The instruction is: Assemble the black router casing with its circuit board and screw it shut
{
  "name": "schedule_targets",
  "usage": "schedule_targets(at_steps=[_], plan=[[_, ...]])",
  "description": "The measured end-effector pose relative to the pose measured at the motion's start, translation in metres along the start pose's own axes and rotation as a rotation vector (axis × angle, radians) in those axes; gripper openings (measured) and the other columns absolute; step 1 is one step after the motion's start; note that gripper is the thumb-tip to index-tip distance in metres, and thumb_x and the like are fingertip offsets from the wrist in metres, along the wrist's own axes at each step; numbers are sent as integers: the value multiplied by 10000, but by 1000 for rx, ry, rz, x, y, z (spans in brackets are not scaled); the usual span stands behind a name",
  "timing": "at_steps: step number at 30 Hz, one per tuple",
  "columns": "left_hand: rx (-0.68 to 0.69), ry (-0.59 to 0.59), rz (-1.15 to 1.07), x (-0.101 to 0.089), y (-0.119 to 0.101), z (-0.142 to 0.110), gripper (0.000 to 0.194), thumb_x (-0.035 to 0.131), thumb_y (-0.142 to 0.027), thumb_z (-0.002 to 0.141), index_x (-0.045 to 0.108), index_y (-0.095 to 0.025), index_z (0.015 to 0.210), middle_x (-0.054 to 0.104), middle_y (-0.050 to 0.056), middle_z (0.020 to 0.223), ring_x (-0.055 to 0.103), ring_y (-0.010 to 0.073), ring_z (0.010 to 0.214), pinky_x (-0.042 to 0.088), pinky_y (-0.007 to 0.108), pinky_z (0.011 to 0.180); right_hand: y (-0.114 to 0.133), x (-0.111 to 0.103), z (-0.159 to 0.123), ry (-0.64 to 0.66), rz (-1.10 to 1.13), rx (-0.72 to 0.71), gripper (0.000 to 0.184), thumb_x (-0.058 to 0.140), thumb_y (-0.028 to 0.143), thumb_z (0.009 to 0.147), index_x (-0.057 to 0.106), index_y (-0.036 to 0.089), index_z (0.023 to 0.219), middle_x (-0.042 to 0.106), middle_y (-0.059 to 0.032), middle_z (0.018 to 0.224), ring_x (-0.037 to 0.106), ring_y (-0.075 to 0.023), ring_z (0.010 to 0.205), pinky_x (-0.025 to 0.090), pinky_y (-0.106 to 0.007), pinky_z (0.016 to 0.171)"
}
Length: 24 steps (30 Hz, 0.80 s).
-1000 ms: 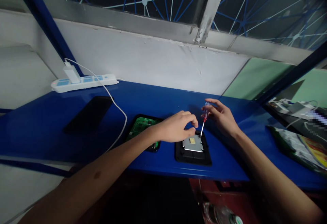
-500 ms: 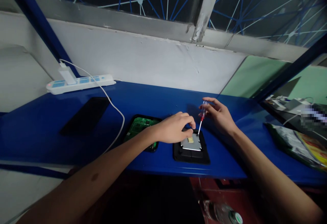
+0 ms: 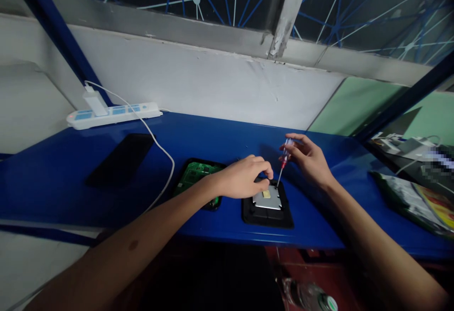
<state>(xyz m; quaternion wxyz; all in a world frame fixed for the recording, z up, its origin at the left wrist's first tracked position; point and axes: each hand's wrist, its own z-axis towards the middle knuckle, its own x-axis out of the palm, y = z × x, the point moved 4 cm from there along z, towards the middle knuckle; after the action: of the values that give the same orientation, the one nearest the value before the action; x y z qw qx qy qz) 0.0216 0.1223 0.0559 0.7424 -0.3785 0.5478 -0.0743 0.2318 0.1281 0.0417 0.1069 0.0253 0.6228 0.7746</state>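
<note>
My right hand [image 3: 309, 159] grips a screwdriver [image 3: 286, 152] with a clear and red handle. Its metal shaft slants down to the upper right corner of a silver metal plate [image 3: 271, 203]. That plate sits in a black plastic casing half [image 3: 269, 218], and a small yellowish block [image 3: 266, 194] lies on it. My left hand [image 3: 244, 177] reaches across from the left, its curled fingers and thumb on the casing's upper left part; the fingertips partly hide the contact. Under my left wrist, a green circuit board [image 3: 193, 176] in another black casing half is partly covered.
A dark flat slab [image 3: 120, 159] lies at left on the blue table [image 3: 220, 128]. Behind it stands a white power strip [image 3: 117, 114], and a white cable [image 3: 166, 152] runs forward. A shiny bag [image 3: 414, 202] is at right. Below the edge is a bottle [image 3: 314, 297].
The view has shifted slightly. Both hands hold nearly the same places, and the screwdriver tip stays at the plate's upper right corner.
</note>
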Motion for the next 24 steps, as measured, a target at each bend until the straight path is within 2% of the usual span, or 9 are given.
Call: schedule_targets(at_steps=[7,12,19,22,24], plan=[[17,-6,32,0,1,1,161,509,-236,937,630,-219,1043,650,59,1149,542,240,1130,433,370,939,15,3,-10,41,-57,-163,355,769,387,821,632,268,1126,710,2,883,694,-148,659,606,-315,620],[11,3,32,2,3,0,164,505,-255,946,634,-222,1041,652,63,1146,550,241,1124,437,364,931,30,7,-20,17,-124,-316,317,762,360,836,639,285,1119,700,-10,895,705,-177,786,604,-299,623],[8,12,48,2,3,0,173,504,-251,947,622,-208,1066,634,73,1147,569,224,1079,435,349,914,36,8,-29,16,-188,-393,319,740,325,861,628,288,1158,722,-20,925,709,-178,757,607,-326,654],[2,49,73,1,1,-1,191,548,-310,941,619,-210,1088,625,75,1172,564,234,1092,427,357,916,39,9,-33,19,-211,-412,325,740,305,859,623,290,1161,726,-18,927,714,-175,726,617,-341,663],[16,79,113,2,-1,-3,279,605,-414,920,612,-215,1116,618,76,1190,552,253,1112,404,388,951,43,11,-37,34,-204,-430,321,746,282,851,621,291,1147,728,-18,938,728,-182,741,628,-352,672]])
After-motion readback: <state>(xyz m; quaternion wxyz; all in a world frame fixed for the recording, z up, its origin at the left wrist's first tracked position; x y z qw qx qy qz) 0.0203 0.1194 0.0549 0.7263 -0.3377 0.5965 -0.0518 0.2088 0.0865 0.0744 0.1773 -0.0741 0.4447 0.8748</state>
